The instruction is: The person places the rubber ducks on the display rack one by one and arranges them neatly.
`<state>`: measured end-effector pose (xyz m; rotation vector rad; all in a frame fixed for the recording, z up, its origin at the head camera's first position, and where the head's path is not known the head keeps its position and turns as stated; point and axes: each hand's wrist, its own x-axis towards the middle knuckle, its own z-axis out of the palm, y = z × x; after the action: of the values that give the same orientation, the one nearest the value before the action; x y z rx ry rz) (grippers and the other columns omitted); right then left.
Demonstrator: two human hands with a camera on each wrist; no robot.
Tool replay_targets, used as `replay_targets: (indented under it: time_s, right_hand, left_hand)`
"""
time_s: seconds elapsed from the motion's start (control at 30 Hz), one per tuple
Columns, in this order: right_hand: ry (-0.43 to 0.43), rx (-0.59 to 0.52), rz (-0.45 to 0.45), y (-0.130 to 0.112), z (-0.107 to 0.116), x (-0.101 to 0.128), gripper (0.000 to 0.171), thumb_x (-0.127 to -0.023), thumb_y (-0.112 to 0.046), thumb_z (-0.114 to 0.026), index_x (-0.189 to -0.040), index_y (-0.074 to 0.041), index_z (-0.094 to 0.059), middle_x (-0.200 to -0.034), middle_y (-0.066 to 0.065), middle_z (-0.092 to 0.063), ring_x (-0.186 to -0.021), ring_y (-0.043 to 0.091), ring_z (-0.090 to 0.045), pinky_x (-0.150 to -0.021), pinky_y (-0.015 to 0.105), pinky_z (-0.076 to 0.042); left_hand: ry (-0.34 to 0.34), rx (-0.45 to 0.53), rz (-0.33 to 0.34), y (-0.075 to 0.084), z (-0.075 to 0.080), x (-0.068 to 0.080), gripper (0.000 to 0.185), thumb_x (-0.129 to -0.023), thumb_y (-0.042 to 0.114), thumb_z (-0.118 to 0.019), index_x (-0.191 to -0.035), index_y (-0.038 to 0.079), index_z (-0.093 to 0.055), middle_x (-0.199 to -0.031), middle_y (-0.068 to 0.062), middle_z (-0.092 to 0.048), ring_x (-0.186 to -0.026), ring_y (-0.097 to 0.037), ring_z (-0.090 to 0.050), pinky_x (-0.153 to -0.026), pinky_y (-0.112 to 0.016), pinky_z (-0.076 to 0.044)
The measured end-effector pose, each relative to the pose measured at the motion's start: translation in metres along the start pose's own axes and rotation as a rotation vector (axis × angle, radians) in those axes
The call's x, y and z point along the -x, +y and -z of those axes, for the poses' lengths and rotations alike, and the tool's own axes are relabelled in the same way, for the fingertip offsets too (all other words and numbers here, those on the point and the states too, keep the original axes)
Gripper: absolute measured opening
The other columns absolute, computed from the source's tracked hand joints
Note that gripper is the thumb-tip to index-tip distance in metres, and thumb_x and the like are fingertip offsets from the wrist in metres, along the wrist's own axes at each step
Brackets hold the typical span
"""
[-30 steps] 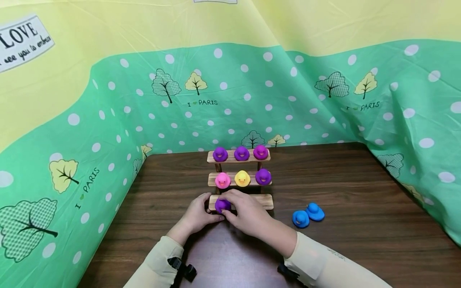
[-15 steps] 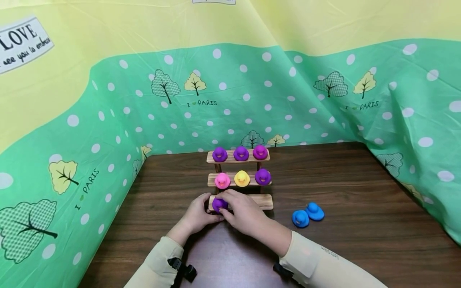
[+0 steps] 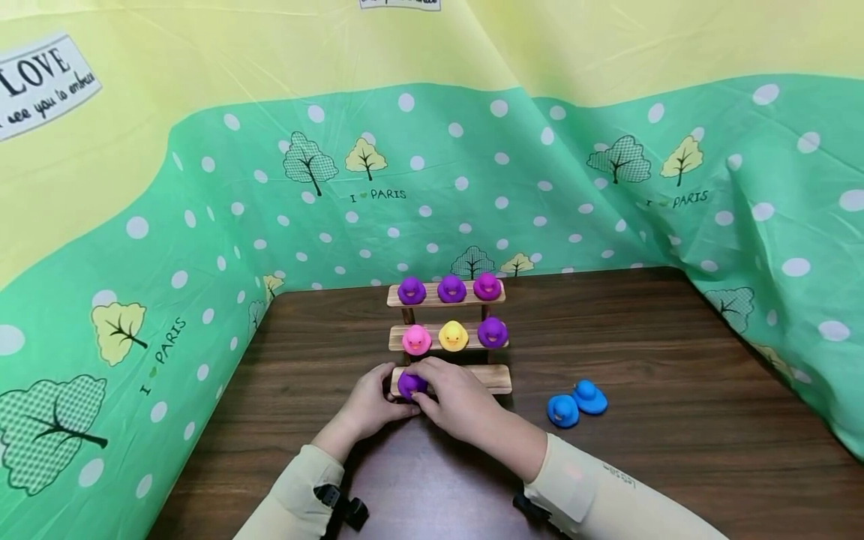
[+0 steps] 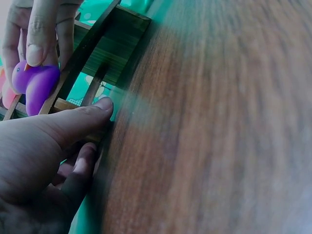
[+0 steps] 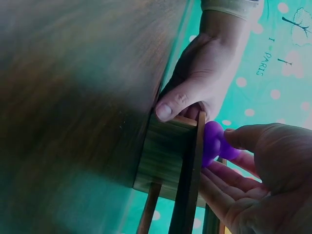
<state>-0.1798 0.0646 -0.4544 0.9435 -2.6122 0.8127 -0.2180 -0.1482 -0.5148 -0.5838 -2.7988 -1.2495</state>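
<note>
Right hand [image 3: 466, 401] curled around a small purple rubber duck [image 3: 410, 384], thumb and fingertips pinching it at the left end of the bottom step of the three-step wooden display rack [image 3: 496, 377]. Left hand [image 3: 367, 405] braces the rack's left front corner, thumb [image 4: 83, 119] pressed against the wood and fingers tucked below; it holds nothing.

Rest of the bottom step, right of the duck, is bare wood. Dark wood-grain desk [image 3: 675, 352] lies open right of the rack, apart from two blue rubber ducks [image 3: 576, 403] touching each other. Spotted green cloth [image 3: 202, 247] walls in the desk behind and left of the rack.

The duck's lower half is hidden by the right hand in the head view; both wrist views are blurred.
</note>
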Motion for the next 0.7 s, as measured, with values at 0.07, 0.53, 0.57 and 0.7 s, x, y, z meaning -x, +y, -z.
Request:
replay_targets:
  time_s: [0.07, 0.53, 0.57, 0.7]
  right_hand:
    - [-0.004, 0.001, 0.001, 0.0001, 0.0002, -0.0002, 0.033, -0.094, -0.018, -0.08, -0.126, -0.017, -0.071, -0.123, -0.003, -0.069, -0.113, 0.015, -0.066, -0.095, 0.037, -0.055]
    - [-0.001, 0.004, 0.016, 0.0011, 0.0, -0.0017, 0.032, -0.093, -0.017, -0.081, -0.124, -0.015, -0.072, -0.121, -0.001, -0.069, -0.111, 0.015, -0.066, -0.094, 0.037, -0.056]
    - [0.0, 0.006, 0.017, 0.0011, 0.0, -0.0016, 0.032, -0.093, -0.017, -0.081, -0.124, -0.014, -0.072, -0.121, -0.001, -0.069, -0.111, 0.015, -0.066, -0.094, 0.037, -0.056]
    - [0.004, 0.001, 0.016, 0.0012, -0.0001, -0.0012, 0.033, -0.093, -0.017, -0.082, -0.125, -0.014, -0.072, -0.121, 0.0, -0.07, -0.111, 0.015, -0.067, -0.093, 0.038, -0.056]
  left_hand:
    - [0.001, 0.001, -0.001, 0.0003, 0.0001, -0.0001, 0.065, -0.069, 0.029, -0.101, -0.12, 0.007, -0.066, -0.108, -0.002, -0.067, -0.098, -0.018, -0.064, -0.091, -0.043, -0.053]
    - [-0.003, 0.01, 0.0, -0.0008, -0.0013, -0.0002, 0.06, -0.069, 0.028, -0.101, -0.116, 0.011, -0.067, -0.104, 0.001, -0.066, -0.092, -0.014, -0.063, -0.086, -0.036, -0.053]
    - [-0.003, 0.013, -0.001, -0.0005, -0.0012, -0.0002, 0.06, -0.069, 0.027, -0.101, -0.116, 0.011, -0.067, -0.104, 0.001, -0.066, -0.091, -0.014, -0.062, -0.085, -0.036, -0.053]
    - [-0.001, 0.016, -0.002, 0.0006, -0.0005, 0.0001, 0.059, -0.069, 0.027, -0.101, -0.115, 0.01, -0.067, -0.103, 0.001, -0.065, -0.09, -0.014, -0.062, -0.084, -0.037, -0.053]
